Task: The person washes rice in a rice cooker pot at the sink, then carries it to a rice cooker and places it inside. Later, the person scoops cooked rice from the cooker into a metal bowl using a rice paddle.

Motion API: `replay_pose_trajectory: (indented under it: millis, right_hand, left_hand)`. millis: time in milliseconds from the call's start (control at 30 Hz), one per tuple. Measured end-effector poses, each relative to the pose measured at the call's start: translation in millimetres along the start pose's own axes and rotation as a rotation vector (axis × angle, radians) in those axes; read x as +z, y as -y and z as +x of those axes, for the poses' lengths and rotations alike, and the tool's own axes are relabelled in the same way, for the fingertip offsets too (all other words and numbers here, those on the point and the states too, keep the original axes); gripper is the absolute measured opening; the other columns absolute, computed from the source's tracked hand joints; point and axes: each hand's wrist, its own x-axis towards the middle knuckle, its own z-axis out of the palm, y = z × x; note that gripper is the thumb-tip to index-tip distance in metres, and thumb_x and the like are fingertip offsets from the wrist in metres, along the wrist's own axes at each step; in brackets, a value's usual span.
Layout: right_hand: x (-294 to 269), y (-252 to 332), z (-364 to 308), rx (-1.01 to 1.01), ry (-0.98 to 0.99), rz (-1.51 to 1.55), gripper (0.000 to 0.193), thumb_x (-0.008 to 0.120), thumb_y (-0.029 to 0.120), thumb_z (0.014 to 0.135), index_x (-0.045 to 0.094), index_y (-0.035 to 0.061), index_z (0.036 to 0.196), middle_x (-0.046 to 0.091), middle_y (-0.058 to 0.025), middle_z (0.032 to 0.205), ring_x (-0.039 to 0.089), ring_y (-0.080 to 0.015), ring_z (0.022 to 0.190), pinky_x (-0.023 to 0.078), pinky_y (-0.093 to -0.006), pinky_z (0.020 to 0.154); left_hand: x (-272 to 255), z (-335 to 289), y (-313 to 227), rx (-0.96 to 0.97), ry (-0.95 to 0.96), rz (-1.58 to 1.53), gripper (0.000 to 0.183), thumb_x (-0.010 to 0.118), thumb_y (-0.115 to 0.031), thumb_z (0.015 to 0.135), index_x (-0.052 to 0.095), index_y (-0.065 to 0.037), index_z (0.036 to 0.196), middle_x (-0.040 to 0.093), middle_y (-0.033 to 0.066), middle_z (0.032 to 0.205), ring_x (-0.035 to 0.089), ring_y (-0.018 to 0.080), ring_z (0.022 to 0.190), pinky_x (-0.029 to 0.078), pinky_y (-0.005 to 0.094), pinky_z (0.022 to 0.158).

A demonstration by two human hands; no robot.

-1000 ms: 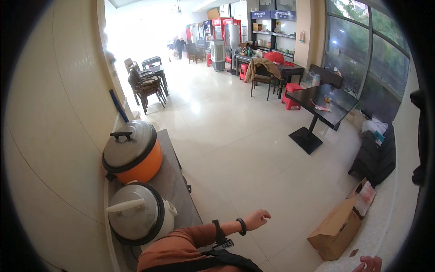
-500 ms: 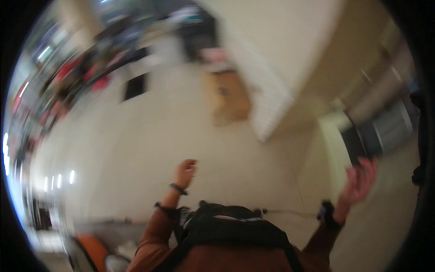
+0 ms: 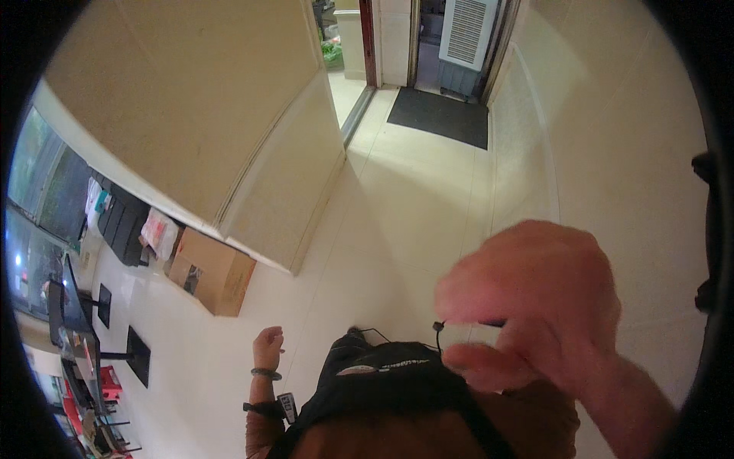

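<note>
At seven o'clock from the middle of the view, the left hand (image 3: pixel 267 348) hangs over the pale tiled floor (image 3: pixel 344 291), fingers loosely bent; too little shows to tell whether it pinches anything. Toward five o'clock, a thin black cord (image 3: pixel 440 340) ends in a small dark knob (image 3: pixel 439 327) — about nine o'clock from the right hand (image 3: pixel 535 287), with this short end running roughly twelve to six. That hand, at four o'clock, is plainly the nearer one; its fingers curl above a thumb set apart from them, and I cannot tell whether they touch the cord. For materials, left to right again: a brown cardboard box (image 3: pixel 218 271), square-edged, between eight and nine; a black cloth apron (image 3: pixel 413 394) with pale print at six; a flat, four-sided dark mat (image 3: pixel 442 116) and, beyond it, a slatted white cooler (image 3: pixel 465 34) at one.
</note>
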Motion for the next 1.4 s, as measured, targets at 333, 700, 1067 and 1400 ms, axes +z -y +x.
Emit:
replay_pose_trajectory:
  millis: [333,700,1067,1400]
  right_hand:
    - [-2,-208,53,-0.791,-0.982,0.034,0.039,0.056,0.022,0.092,0.046,0.0031,0.125,0.061,-0.0191,0.095,0.060,-0.0230,0.066,0.052,-0.0295,0.056]
    - [-61,-575,185,0.075,-0.822,-0.235,0.022,0.057,-0.002,0.084,0.057,-0.0058,0.105,0.061,-0.0119,0.084,0.058,-0.0174,0.064,0.052,-0.0355,0.073]
    - [-6,-852,391,0.027,0.053,0.198,0.031,0.062,0.005,0.084,0.060,0.0105,0.114,0.063,-0.0053,0.087,0.058,-0.0100,0.059,0.048,-0.0196,0.049]
    - [36,-1047,523,0.127,0.321,0.235,0.025,0.060,0.009,0.084,0.063,0.0074,0.109,0.063,-0.0084,0.083,0.062,-0.0184,0.065,0.050,-0.0283,0.057]
  left_hand:
    - [71,310,-110,0.099,0.051,0.184,0.023,0.062,-0.014,0.084,0.063,-0.003,0.104,0.067,0.0085,0.089,0.064,0.0151,0.071,0.054,0.0293,0.056]
    - [171,482,-257,0.201,0.091,0.036,0.025,0.059,-0.011,0.084,0.061,-0.002,0.108,0.067,0.0108,0.096,0.065,0.0204,0.087,0.052,0.0324,0.080]
    - [282,607,-327,-0.262,-0.039,-0.041,0.027,0.061,-0.015,0.083,0.063,-0.002,0.107,0.066,0.0087,0.084,0.064,0.0142,0.075,0.055,0.0279,0.055]
    - [366,925,-477,-0.103,0.185,0.028,0.034,0.065,-0.017,0.084,0.060,-0.001,0.114,0.066,0.0122,0.100,0.063,0.0188,0.092,0.053,0.0324,0.077]
